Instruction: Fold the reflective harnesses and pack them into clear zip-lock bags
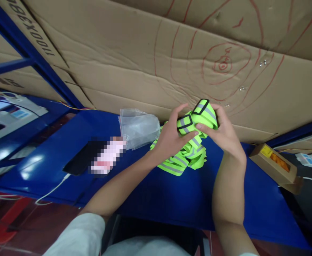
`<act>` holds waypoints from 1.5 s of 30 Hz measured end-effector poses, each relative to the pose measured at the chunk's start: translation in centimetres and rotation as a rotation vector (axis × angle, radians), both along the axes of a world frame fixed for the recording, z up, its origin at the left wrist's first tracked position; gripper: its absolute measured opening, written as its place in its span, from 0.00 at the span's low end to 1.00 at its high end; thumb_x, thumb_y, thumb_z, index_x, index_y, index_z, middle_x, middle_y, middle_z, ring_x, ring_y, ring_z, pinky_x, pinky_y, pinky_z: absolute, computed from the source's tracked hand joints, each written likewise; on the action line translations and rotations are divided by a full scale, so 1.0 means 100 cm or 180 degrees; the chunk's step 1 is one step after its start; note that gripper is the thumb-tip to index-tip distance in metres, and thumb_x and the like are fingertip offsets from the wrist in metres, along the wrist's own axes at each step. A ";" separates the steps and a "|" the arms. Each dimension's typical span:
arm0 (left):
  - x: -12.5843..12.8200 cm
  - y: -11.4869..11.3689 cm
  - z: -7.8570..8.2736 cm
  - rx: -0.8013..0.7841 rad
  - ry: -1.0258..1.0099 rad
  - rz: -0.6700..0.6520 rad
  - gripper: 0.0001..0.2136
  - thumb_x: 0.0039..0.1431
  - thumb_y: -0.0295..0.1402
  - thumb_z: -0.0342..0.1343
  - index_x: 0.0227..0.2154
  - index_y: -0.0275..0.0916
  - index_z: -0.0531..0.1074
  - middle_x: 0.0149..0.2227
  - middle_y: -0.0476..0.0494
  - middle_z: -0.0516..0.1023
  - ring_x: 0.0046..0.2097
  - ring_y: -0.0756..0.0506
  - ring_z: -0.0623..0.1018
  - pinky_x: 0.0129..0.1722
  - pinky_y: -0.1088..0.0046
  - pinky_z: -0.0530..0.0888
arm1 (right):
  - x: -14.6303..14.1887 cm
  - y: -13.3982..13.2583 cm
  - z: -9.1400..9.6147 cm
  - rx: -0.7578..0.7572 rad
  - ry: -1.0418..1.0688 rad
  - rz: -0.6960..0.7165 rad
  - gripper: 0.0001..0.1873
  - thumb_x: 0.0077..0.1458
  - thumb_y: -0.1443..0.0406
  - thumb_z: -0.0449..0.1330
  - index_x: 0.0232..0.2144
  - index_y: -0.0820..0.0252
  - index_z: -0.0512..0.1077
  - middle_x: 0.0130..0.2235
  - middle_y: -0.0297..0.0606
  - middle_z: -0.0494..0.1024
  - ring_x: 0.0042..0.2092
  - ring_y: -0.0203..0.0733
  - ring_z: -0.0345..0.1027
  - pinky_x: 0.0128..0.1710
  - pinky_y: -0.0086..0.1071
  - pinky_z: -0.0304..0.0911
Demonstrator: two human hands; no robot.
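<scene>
Both hands are raised over the blue table [156, 202]. My right hand [223, 133] is closed round folded neon yellow-green reflective straps [210, 115], thumb in front and fingers behind; a black rectangular buckle is on top. My left hand [172, 133] grips the left side of the same bundle, by a second black buckle [185, 122], with its thumb along the lower edge and its index finger raised. Below the hands lies a loose pile of similar straps [175, 165] with grey stripes. How far the held straps join the pile cannot be made out.
Clear plastic bags [138, 128] lie left of the pile. Farther left are a black phone [82, 160] with a white cable and a blurred-out item [107, 156]. An open cardboard box [274, 165] sits at the right. A cardboard wall [113, 67] with red rings stands behind.
</scene>
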State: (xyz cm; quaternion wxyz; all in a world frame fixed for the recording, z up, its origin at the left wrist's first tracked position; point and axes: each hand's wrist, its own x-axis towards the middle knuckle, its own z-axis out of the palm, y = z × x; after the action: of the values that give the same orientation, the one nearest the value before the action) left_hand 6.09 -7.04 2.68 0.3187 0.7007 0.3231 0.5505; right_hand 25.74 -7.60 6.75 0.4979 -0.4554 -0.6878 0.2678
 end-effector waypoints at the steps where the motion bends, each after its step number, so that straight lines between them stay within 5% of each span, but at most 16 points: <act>1: -0.002 0.002 0.000 -0.0021 -0.0067 0.0042 0.38 0.59 0.47 0.71 0.68 0.47 0.61 0.58 0.40 0.77 0.56 0.39 0.80 0.55 0.60 0.81 | -0.003 -0.001 0.001 0.0069 -0.0089 -0.0013 0.38 0.50 0.50 0.77 0.57 0.51 0.68 0.58 0.38 0.76 0.58 0.48 0.73 0.61 0.43 0.70; 5: -0.005 0.008 0.003 -0.0214 -0.0585 -0.0268 0.39 0.52 0.49 0.75 0.63 0.44 0.65 0.52 0.42 0.80 0.50 0.42 0.82 0.49 0.64 0.83 | -0.014 -0.003 0.001 0.0278 -0.0220 -0.0117 0.39 0.53 0.47 0.74 0.59 0.50 0.65 0.60 0.39 0.75 0.61 0.51 0.71 0.65 0.46 0.68; 10: -0.008 0.007 0.010 -0.0565 -0.0592 -0.0663 0.28 0.53 0.50 0.74 0.51 0.39 0.75 0.48 0.42 0.84 0.49 0.41 0.84 0.49 0.64 0.83 | -0.030 -0.005 -0.002 0.0358 -0.0241 -0.0064 0.37 0.58 0.46 0.69 0.62 0.48 0.63 0.61 0.41 0.73 0.62 0.53 0.70 0.65 0.49 0.69; 15: -0.022 0.003 0.018 0.0872 -0.0036 -0.0112 0.21 0.64 0.45 0.65 0.55 0.41 0.75 0.55 0.42 0.83 0.56 0.41 0.83 0.56 0.64 0.80 | -0.024 -0.012 0.006 0.0300 -0.0520 0.0586 0.41 0.63 0.48 0.65 0.71 0.45 0.56 0.69 0.40 0.65 0.72 0.53 0.59 0.75 0.51 0.56; 19: -0.034 0.001 0.019 0.2178 0.0872 0.0203 0.18 0.73 0.41 0.54 0.62 0.47 0.72 0.64 0.41 0.78 0.65 0.41 0.77 0.63 0.59 0.75 | 0.007 -0.021 0.013 0.0065 -0.0468 0.1611 0.59 0.55 0.42 0.71 0.78 0.37 0.45 0.78 0.34 0.50 0.78 0.54 0.45 0.77 0.49 0.49; 24: -0.037 0.003 0.013 0.2386 0.1105 0.0348 0.17 0.75 0.35 0.51 0.61 0.58 0.73 0.66 0.48 0.76 0.69 0.41 0.73 0.68 0.53 0.69 | 0.017 -0.025 0.008 -0.0423 0.0141 0.1991 0.75 0.36 0.27 0.69 0.78 0.37 0.42 0.74 0.39 0.60 0.72 0.59 0.62 0.68 0.52 0.67; 28: -0.027 0.006 0.001 0.2560 0.1234 0.0543 0.17 0.74 0.34 0.53 0.59 0.59 0.74 0.66 0.48 0.75 0.67 0.39 0.75 0.68 0.51 0.68 | -0.007 -0.017 0.006 -0.1050 0.0634 0.1023 0.55 0.53 0.36 0.68 0.74 0.43 0.54 0.63 0.41 0.76 0.59 0.53 0.76 0.60 0.47 0.75; 31: -0.021 0.011 -0.002 0.2056 0.0983 0.0826 0.20 0.72 0.38 0.57 0.63 0.57 0.70 0.71 0.43 0.67 0.70 0.34 0.69 0.70 0.46 0.64 | -0.022 -0.006 0.006 -0.0985 0.0682 0.0626 0.43 0.56 0.40 0.67 0.67 0.48 0.64 0.58 0.42 0.79 0.56 0.52 0.78 0.59 0.47 0.75; 33: -0.024 0.015 0.002 0.1615 0.0804 0.0748 0.34 0.65 0.48 0.64 0.70 0.54 0.60 0.74 0.37 0.59 0.75 0.29 0.61 0.73 0.42 0.62 | -0.022 -0.001 0.004 -0.0648 0.0650 0.0377 0.42 0.56 0.38 0.66 0.65 0.48 0.65 0.60 0.42 0.78 0.58 0.54 0.76 0.60 0.48 0.75; 36: -0.037 0.019 0.016 0.1204 0.0868 -0.0318 0.55 0.54 0.59 0.69 0.76 0.53 0.42 0.77 0.35 0.52 0.77 0.29 0.57 0.73 0.44 0.66 | -0.015 0.001 0.004 -0.0148 0.0544 -0.0110 0.41 0.57 0.38 0.64 0.65 0.45 0.63 0.64 0.41 0.74 0.62 0.54 0.73 0.61 0.48 0.74; 39: -0.046 0.018 0.026 0.0581 0.0636 -0.1220 0.59 0.55 0.58 0.69 0.77 0.55 0.33 0.78 0.38 0.51 0.77 0.33 0.59 0.71 0.48 0.71 | -0.012 -0.004 0.003 0.0190 0.0327 -0.0215 0.37 0.61 0.40 0.63 0.66 0.43 0.61 0.65 0.39 0.72 0.64 0.55 0.71 0.61 0.48 0.74; 42: -0.042 0.016 0.026 0.0174 0.0025 -0.1028 0.48 0.58 0.56 0.69 0.74 0.52 0.50 0.68 0.39 0.70 0.68 0.37 0.75 0.63 0.53 0.79 | -0.021 -0.009 0.002 0.0519 0.0025 -0.0160 0.33 0.65 0.42 0.59 0.67 0.41 0.61 0.65 0.38 0.71 0.65 0.55 0.69 0.62 0.50 0.72; 45: -0.035 0.016 0.023 0.0178 -0.0130 -0.0443 0.26 0.61 0.51 0.68 0.56 0.44 0.73 0.53 0.43 0.83 0.53 0.40 0.84 0.54 0.58 0.84 | -0.033 -0.010 0.003 0.0888 -0.0286 -0.0156 0.27 0.67 0.46 0.59 0.64 0.42 0.67 0.64 0.37 0.73 0.68 0.55 0.65 0.69 0.54 0.66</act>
State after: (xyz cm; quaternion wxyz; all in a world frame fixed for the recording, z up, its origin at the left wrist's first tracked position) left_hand 2.62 -5.40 4.94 0.3431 0.7187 0.2515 0.5500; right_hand 22.45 -8.63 7.01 0.5315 -0.4100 -0.7285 0.1367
